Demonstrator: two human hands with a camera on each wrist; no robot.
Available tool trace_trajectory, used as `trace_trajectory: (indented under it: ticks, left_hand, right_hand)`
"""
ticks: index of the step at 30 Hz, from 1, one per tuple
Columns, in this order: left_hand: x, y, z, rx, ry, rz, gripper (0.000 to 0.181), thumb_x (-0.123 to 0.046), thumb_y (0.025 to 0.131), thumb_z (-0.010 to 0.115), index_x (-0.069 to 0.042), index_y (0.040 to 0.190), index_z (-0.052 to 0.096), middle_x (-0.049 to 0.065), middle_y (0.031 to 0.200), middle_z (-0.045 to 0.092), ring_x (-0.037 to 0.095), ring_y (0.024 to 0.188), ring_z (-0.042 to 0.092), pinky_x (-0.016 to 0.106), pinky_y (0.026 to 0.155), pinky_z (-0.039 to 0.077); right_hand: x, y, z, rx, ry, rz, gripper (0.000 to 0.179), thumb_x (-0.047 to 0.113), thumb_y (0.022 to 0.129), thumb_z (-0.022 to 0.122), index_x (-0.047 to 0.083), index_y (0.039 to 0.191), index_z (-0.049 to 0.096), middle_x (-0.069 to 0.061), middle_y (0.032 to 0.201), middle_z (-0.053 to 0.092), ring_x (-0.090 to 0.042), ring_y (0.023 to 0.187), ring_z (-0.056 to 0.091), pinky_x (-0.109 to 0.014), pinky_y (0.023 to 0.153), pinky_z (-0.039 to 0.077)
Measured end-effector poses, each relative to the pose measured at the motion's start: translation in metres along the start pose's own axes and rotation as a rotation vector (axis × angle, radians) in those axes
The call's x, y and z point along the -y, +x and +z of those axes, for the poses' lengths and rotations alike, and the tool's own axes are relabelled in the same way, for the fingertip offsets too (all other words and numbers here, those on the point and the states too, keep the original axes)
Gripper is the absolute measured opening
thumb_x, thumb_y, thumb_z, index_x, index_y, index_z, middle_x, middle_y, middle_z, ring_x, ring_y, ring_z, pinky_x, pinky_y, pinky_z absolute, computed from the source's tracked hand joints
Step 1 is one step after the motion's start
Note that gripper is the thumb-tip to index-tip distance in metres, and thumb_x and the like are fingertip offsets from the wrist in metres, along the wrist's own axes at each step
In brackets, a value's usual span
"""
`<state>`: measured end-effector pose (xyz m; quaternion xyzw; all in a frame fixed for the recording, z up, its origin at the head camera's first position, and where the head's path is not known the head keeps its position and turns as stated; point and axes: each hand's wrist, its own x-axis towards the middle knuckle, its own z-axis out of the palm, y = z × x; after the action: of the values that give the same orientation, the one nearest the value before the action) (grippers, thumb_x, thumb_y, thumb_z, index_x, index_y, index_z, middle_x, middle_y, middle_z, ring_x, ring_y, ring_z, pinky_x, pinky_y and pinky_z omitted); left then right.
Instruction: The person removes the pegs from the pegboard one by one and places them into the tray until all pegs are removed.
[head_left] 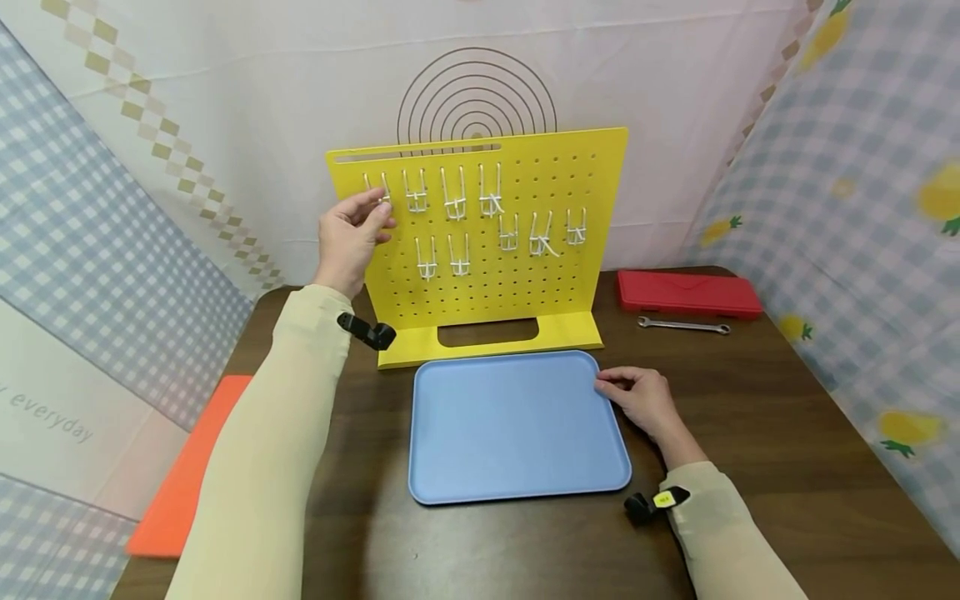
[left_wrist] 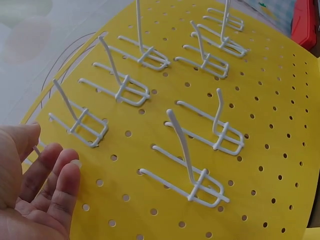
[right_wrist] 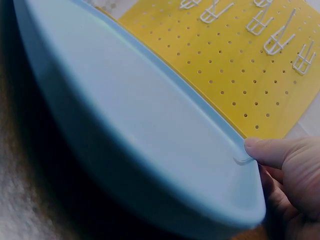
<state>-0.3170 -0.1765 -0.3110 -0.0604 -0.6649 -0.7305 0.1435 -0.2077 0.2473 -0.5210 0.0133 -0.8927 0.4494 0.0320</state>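
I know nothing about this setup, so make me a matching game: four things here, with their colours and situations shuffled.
1. Pegboard
2. Tray
3. Combination wrench
4. Flat case

A. Silver, lying on the table
B. Light blue, pinched at its rim by the right hand
C. Red, near the table's far right corner
D. Yellow, bearing white wire hooks

Pairs: 1-D, 2-B, 3-A, 4-C

We count probably nine wire hooks [left_wrist: 185,150], one half-hidden; one yellow pegboard [head_left: 543,196], one tray [head_left: 517,429], one combination wrench [head_left: 684,325], one red case [head_left: 686,294].
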Motion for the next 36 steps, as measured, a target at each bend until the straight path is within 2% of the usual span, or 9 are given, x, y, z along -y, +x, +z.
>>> trace_trajectory:
  ticks: [18,28,36]
  left_hand:
    - [0.001,0.003,-0.001,0.004,-0.051,-0.017,0.036,-0.014,0.086,0.072,-0.003,0.12,0.067,0.016,0.118,0.065,0.022,0.09,0.066,0.027,0.075,0.055]
    - [-0.014,-0.008,0.003,0.008,-0.057,-0.027,0.035,-0.011,0.086,0.072,-0.001,0.119,0.067,0.016,0.119,0.065,0.023,0.093,0.066,0.027,0.078,0.055]
    - [-0.003,0.0,-0.002,0.006,-0.064,-0.013,0.035,-0.013,0.085,0.073,-0.003,0.119,0.068,0.015,0.119,0.065,0.023,0.094,0.066,0.026,0.077,0.054]
  right_hand:
    - [0.001,-0.001,0.0,0.01,0.003,0.011,0.028,0.036,0.084,0.075,0.016,0.104,0.076,-0.004,0.097,0.072,-0.02,0.081,0.058,-0.026,0.065,0.05]
    - [0.0,-0.001,0.0,0.006,-0.002,0.005,0.028,0.036,0.085,0.074,0.016,0.103,0.076,-0.004,0.096,0.072,-0.02,0.082,0.059,-0.025,0.064,0.05]
    - [-0.001,-0.001,0.0,0.008,-0.008,-0.001,0.027,0.036,0.085,0.074,0.016,0.103,0.076,-0.004,0.097,0.072,-0.02,0.081,0.059,-0.025,0.064,0.05]
